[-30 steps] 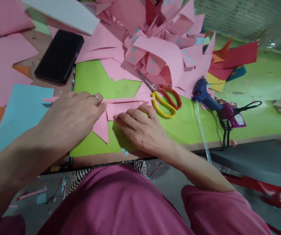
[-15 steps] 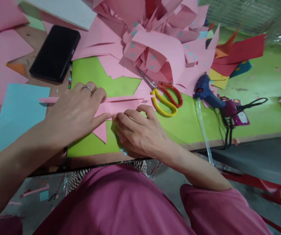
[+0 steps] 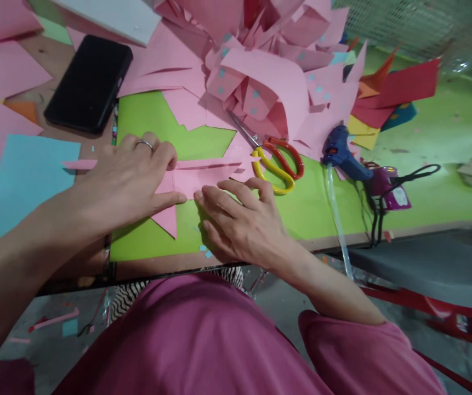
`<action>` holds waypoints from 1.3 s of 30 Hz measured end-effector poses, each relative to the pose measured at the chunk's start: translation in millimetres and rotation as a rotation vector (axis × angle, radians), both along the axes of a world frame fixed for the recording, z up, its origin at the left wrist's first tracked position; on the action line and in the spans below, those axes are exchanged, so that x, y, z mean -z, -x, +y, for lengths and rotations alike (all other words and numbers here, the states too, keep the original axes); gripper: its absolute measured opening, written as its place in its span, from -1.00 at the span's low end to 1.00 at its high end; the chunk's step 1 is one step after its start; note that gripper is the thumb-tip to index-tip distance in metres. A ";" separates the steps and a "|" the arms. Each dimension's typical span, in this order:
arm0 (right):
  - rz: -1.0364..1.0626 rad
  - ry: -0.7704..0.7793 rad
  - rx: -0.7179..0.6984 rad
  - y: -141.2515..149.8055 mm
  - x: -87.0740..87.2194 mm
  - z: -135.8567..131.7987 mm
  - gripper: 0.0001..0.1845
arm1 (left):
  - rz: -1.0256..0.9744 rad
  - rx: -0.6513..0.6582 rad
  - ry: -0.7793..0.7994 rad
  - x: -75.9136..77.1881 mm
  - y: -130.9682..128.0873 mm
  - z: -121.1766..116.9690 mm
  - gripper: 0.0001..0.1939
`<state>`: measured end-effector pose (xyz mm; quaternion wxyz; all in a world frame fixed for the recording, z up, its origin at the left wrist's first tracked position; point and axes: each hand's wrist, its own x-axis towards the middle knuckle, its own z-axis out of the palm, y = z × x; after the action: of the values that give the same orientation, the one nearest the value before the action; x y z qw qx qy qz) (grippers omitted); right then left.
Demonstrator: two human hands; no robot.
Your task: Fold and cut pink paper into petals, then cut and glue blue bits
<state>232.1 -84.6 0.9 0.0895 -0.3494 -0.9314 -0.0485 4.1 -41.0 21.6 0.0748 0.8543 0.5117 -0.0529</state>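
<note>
Basically, the largest thing here is the table with a bright green covering [image 3: 137, 241], and brown board is visible at its left part and along its near edge. At the far side of it lies a big, loose heap of pink paper [image 3: 260, 71], where some pieces carry small light blue squares. To the left there is a sheet of light blue paper [image 3: 22, 181], partly behind the left arm. The left hand [image 3: 126, 170] is open and rests palm down, with its fingers bent and its thumb stretched out upon the folded pink paper piece [image 3: 198, 178]. This piece lies flat on the green covering, in front of the person, and a narrow pink strip comes out at the left of the hand. The right hand [image 3: 244, 219] is also open, its fingers slightly bent, with the fingertips at the near edge of the same piece. The black phone [image 3: 90, 82] lies beyond the left hand. The scissors with one red and one yellow handle [image 3: 274, 180] lie beyond the right hand, their blades toward the heap. The blue glue gun [image 3: 342, 153] with a clear stick is farther right. Smallest are the light blue paper scraps [image 3: 208, 253] near the table edge.
</note>
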 end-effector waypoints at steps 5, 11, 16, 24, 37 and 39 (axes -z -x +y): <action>0.032 0.002 0.076 -13.9 -1.3 -6.8 -0.66 | 0.058 0.013 -0.040 3.8 -1.2 1.2 -0.46; 0.154 -0.144 0.115 -11.9 0.0 -7.6 -0.84 | -0.103 -0.013 -0.046 -3.1 6.5 -4.8 -0.49; 0.169 -0.055 -0.015 2.8 1.1 -1.2 -0.77 | -0.188 0.156 0.034 -15.7 27.3 -39.9 -0.69; 0.158 0.153 -0.152 19.5 0.8 9.3 -0.80 | -0.260 0.125 0.019 15.6 42.4 -59.1 -0.62; 0.077 0.187 -0.246 15.7 -2.9 7.6 -0.62 | -0.270 0.175 -0.063 12.8 45.5 -49.1 -0.73; 0.100 0.188 -0.245 17.1 -3.1 8.0 -0.59 | -0.271 0.153 -0.055 12.4 41.5 -48.4 -0.70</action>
<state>215.0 -76.6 4.1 0.1079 -0.2421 -0.9619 0.0678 -37.4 -89.4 9.1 0.1154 0.8918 0.4316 0.0711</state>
